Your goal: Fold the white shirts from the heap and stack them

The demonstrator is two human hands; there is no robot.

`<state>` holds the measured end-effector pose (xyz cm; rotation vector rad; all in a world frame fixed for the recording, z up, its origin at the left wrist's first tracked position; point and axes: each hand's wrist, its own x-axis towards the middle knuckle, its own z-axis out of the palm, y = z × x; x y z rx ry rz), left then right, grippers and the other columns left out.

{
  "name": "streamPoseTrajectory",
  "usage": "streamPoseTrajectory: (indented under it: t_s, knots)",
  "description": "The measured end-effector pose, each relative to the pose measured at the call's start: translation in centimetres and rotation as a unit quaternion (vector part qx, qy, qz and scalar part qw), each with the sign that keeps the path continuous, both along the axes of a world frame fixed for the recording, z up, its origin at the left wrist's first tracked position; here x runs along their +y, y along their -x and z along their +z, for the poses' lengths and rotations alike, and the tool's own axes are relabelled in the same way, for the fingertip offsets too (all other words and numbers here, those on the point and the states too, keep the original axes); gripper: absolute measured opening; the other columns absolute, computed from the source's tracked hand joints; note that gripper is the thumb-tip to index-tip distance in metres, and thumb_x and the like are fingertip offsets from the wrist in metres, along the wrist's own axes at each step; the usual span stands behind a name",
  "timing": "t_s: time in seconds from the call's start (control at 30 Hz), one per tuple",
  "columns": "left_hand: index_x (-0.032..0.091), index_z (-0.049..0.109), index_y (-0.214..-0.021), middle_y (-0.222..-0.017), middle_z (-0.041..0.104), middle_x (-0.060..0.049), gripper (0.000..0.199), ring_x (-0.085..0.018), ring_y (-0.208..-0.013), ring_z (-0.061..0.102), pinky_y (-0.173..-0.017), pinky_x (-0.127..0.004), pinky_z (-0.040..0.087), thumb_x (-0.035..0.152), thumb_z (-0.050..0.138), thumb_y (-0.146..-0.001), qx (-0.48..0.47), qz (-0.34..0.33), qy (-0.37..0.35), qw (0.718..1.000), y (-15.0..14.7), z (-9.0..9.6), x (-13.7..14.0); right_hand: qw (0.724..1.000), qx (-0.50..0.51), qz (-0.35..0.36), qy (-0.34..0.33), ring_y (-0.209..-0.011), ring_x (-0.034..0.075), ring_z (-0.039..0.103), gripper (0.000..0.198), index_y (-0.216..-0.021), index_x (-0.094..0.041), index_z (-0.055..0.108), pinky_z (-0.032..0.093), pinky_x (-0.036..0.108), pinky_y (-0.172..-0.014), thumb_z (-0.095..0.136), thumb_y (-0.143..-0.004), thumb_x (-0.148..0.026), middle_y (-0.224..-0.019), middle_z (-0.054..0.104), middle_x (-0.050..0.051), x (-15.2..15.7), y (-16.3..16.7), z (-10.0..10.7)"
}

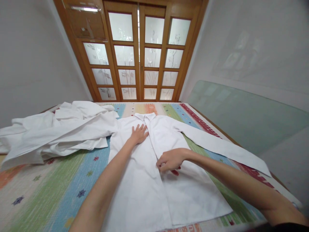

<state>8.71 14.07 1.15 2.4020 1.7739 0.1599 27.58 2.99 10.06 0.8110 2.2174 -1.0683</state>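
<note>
A white long-sleeved shirt lies front up on the striped bedspread, its collar pointing away from me. One sleeve stretches out to the right. My left hand rests flat on the upper chest, just below the collar, with its fingers spread. Halfway down the front, my right hand has its fingers closed on the edge of the button placket. The fabric under its fingertips is partly hidden.
A loose heap of white garments lies to the left, touching the shirt's left side. The colourful bedspread covers the bed. A pale green panel leans along the right wall. Wooden doors with frosted panes stand behind the bed.
</note>
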Motion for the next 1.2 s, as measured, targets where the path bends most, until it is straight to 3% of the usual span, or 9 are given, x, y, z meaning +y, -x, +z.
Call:
streamPoseTrajectory:
  t_s: [0.1, 0.23, 0.43, 0.53, 0.63, 0.77, 0.93, 1.03, 1.2]
  knots:
    - [0.019, 0.020, -0.153, -0.158, 0.025, -0.010, 0.059, -0.035, -0.146, 0.013, -0.111, -0.067, 0.004, 0.043, 0.017, -0.099, -0.057, 0.018, 0.012, 0.998, -0.5, 0.2, 0.3, 1.000, 0.004, 0.016, 0.021, -0.041, 0.010, 0.047, 0.030, -0.078, -0.019, 0.058, 0.037, 0.021, -0.048, 0.055, -0.083, -0.048, -0.048, 0.055, -0.006, -0.2, -0.1, 0.0]
    - [0.018, 0.007, -0.154, -0.154, 0.034, -0.012, 0.059, -0.028, -0.145, 0.024, -0.113, -0.064, 0.006, 0.041, 0.012, -0.100, -0.114, -0.004, -0.005, 0.993, -0.8, 0.1, 0.8, 0.999, -0.003, 0.032, 0.032, -0.041, 0.010, 0.047, 0.039, -0.073, -0.019, 0.057, 0.038, 0.022, -0.050, 0.052, -0.085, -0.056, -0.047, 0.055, -0.006, -0.8, -0.1, 0.2]
    - [0.020, 0.032, -0.148, -0.151, 0.039, -0.009, 0.053, -0.027, -0.145, 0.024, -0.114, -0.062, 0.012, 0.036, 0.017, -0.100, -0.056, -0.037, -0.033, 0.997, -0.6, -0.4, 1.4, 0.993, -0.050, 0.068, 0.079, -0.047, 0.012, 0.054, 0.026, -0.087, -0.021, 0.065, 0.041, 0.022, -0.056, 0.065, -0.079, -0.045, -0.044, 0.054, -0.009, -2.4, 0.1, 0.1]
    - [0.018, 0.032, -0.147, -0.151, 0.039, -0.011, 0.053, -0.027, -0.145, 0.025, -0.114, -0.061, 0.013, 0.037, 0.019, -0.100, -0.048, -0.028, -0.041, 0.998, -0.6, -0.6, 1.7, 0.990, -0.064, 0.081, 0.092, -0.051, 0.014, 0.058, 0.021, -0.087, -0.022, 0.064, 0.041, 0.022, -0.060, 0.073, -0.071, -0.032, -0.041, 0.053, -0.012, -3.4, 0.3, -0.6]
    - [0.019, 0.031, -0.148, -0.152, 0.038, -0.010, 0.053, -0.026, -0.145, 0.025, -0.115, -0.059, 0.012, 0.037, 0.020, -0.100, -0.046, -0.023, -0.045, 0.998, -0.6, -0.7, 2.0, 0.983, -0.034, 0.126, 0.130, -0.050, 0.014, 0.057, 0.010, -0.074, -0.022, 0.058, 0.040, 0.022, -0.060, 0.067, -0.071, -0.018, -0.039, 0.051, -0.013, -4.4, 0.2, -0.9]
    - [0.019, 0.031, -0.148, -0.153, 0.037, -0.009, 0.053, -0.026, -0.145, 0.025, -0.115, -0.059, 0.011, 0.037, 0.019, -0.100, -0.051, -0.023, -0.040, 0.998, -0.6, -0.9, 2.1, 0.966, 0.014, 0.182, 0.185, -0.049, 0.014, 0.056, 0.018, -0.067, -0.023, 0.050, 0.040, 0.022, -0.061, 0.056, -0.076, -0.008, -0.037, 0.051, -0.012, -5.5, -0.1, 0.8]
    - [0.017, 0.032, -0.147, -0.152, 0.037, -0.010, 0.053, -0.025, -0.145, 0.023, -0.116, -0.057, 0.009, 0.036, 0.019, -0.099, -0.068, -0.021, -0.032, 0.997, -0.5, -0.8, 2.1, 0.973, 0.065, 0.152, 0.160, -0.052, 0.013, 0.056, 0.019, -0.073, -0.024, 0.052, 0.039, 0.020, -0.064, 0.055, -0.079, -0.006, -0.041, 0.050, -0.012, -6.4, 0.1, 2.7]
    - [0.018, 0.036, -0.145, -0.151, 0.039, -0.009, 0.052, -0.024, -0.144, 0.025, -0.116, -0.055, 0.011, 0.035, 0.020, -0.099, -0.086, -0.015, -0.024, 0.996, -0.5, -0.7, 2.3, 0.975, 0.099, 0.146, 0.136, -0.055, 0.012, 0.057, 0.016, -0.076, -0.023, 0.056, 0.039, 0.019, -0.063, 0.060, -0.077, -0.007, -0.047, 0.053, -0.011, -6.6, 0.7, 1.6]
    - [0.017, 0.032, -0.146, -0.145, 0.048, -0.012, 0.052, -0.024, -0.138, 0.038, -0.117, -0.051, 0.016, 0.031, 0.027, -0.097, -0.114, 0.011, -0.033, 0.993, -0.4, -0.7, 3.0, 0.967, 0.146, 0.130, 0.165, -0.056, 0.009, 0.058, 0.013, -0.096, -0.019, 0.062, 0.042, 0.017, -0.064, 0.065, -0.082, -0.019, -0.053, 0.055, -0.010, -4.6, 1.4, -0.2]
